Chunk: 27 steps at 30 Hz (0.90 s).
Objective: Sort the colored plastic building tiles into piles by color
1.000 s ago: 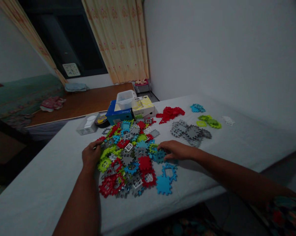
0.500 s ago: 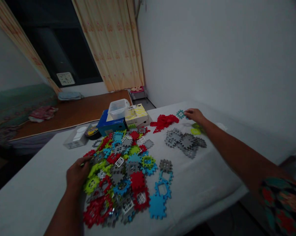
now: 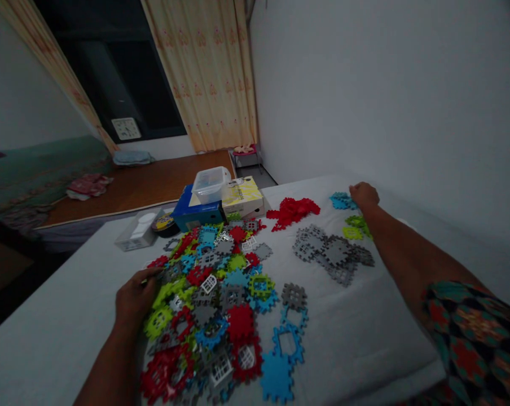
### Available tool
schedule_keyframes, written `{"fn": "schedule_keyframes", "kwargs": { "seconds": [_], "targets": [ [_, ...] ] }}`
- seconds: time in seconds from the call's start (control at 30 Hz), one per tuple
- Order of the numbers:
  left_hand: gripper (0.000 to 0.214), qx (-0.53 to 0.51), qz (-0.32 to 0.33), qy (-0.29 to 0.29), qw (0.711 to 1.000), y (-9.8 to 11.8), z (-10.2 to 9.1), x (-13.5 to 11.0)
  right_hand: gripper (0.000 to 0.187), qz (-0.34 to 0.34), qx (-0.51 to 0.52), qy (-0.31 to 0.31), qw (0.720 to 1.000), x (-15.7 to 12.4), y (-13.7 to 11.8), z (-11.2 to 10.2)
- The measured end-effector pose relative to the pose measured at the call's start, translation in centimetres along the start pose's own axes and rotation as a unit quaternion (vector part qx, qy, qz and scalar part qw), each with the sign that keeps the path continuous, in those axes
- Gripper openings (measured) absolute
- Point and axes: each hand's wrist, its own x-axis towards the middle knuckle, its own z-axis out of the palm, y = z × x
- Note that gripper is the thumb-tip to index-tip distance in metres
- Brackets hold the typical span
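Observation:
My left hand is at the left edge of a heap of toothed plastic building tiles in red, grey, blue, lime green and white. Its fingers are pinched together; a thin sliver shows between them, too small to name. My right hand is far off to the right with curled fingers, at the right end of a small pile of blue building tiles. The fingers close on a blue tile there, mostly hidden by the pile and the hand. Lime green tiles lie just below the right wrist.
Red tiles and grey tiles lie in separate groups. Nearer me are single blue tiles. Behind the heap stand a blue box, a yellow box, a clear tub, a tape roll and a white wall.
My right hand has moved right with a blue tile, to the blue pile beside the wall. My left hand stays at the heap. The view has shifted slightly left.

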Motion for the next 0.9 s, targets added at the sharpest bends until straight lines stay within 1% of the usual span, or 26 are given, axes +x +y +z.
{"fn": "schedule_keyframes", "kwargs": {
  "seconds": [0.07,0.1,0.13,0.17,0.2,0.23,0.3,0.37,0.43,0.47,0.53,0.6,0.67,0.77,0.83,0.9],
  "targets": [
    [0.028,-0.005,0.005,0.008,1.000,-0.2,0.2,0.1,0.024,0.029,-0.026,0.011,0.999,0.6,-0.4,0.9],
    [0.027,-0.008,0.004,0.010,1.000,-0.2,0.4,0.1,0.021,0.031,-0.031,-0.002,0.999,0.5,-1.0,1.5],
    [0.027,-0.008,0.001,0.010,1.000,-0.2,0.4,0.2,0.019,0.016,-0.024,-0.035,0.999,0.0,-1.7,2.3],
    [0.027,-0.007,-0.003,0.010,1.000,-0.1,0.5,0.2,0.017,-0.015,-0.006,-0.087,0.996,-1.0,-2.6,3.1],
    [0.028,-0.004,-0.007,0.009,1.000,0.0,0.5,0.1,0.017,-0.061,0.019,-0.155,0.986,-2.4,-3.6,3.9],
    [0.028,-0.002,-0.009,0.008,1.000,0.1,0.6,0.1,0.017,-0.117,0.048,-0.230,0.965,-4.2,-4.8,4.6],
    [0.029,-0.004,-0.012,0.007,1.000,0.5,0.5,0.0,0.020,-0.226,0.088,-0.364,0.899,-8.7,-7.2,5.6],
    [0.029,-0.012,-0.012,0.007,1.000,0.8,0.4,-0.2,0.027,-0.306,0.095,-0.454,0.832,-13.3,-9.2,6.1],
    [0.029,-0.019,-0.012,0.008,1.000,1.0,0.4,-0.4,0.036,-0.355,0.090,-0.503,0.783,-17.1,-10.7,6.3],
    [0.029,-0.022,-0.011,0.009,1.000,1.1,0.4,-0.5,0.041,-0.373,0.088,-0.519,0.764,-18.6,-11.2,6.3],
    [0.030,-0.026,-0.009,0.008,1.000,1.1,0.4,-0.6,0.053,-0.404,0.082,-0.535,0.737,-20.6,-11.9,6.3],
    [0.031,-0.025,-0.005,0.004,1.000,1.0,0.6,-0.5,0.064,-0.430,0.058,-0.531,0.728,-21.7,-12.1,6.4],
    [0.032,-0.021,0.002,0.002,1.000,0.9,0.7,-0.4,0.064,-0.443,0.015,-0.509,0.738,-22.2,-12.2,6.7],
    [0.032,-0.017,0.007,-0.001,1.000,0.7,1.0,-0.2,0.049,-0.436,-0.027,-0.483,0.759,-22.0,-12.3,7.4],
    [0.032,-0.018,0.005,-0.001,1.000,0.8,1.1,-0.1,0.039,-0.426,-0.023,-0.475,0.770,-21.6,-12.3,7.9],
    [0.032,-0.020,0.006,0.001,1.000,0.9,1.0,-0.2,0.035,-0.411,-0.013,-0.471,0.780,-21.2,-12.4,8.1]
  ]
}}
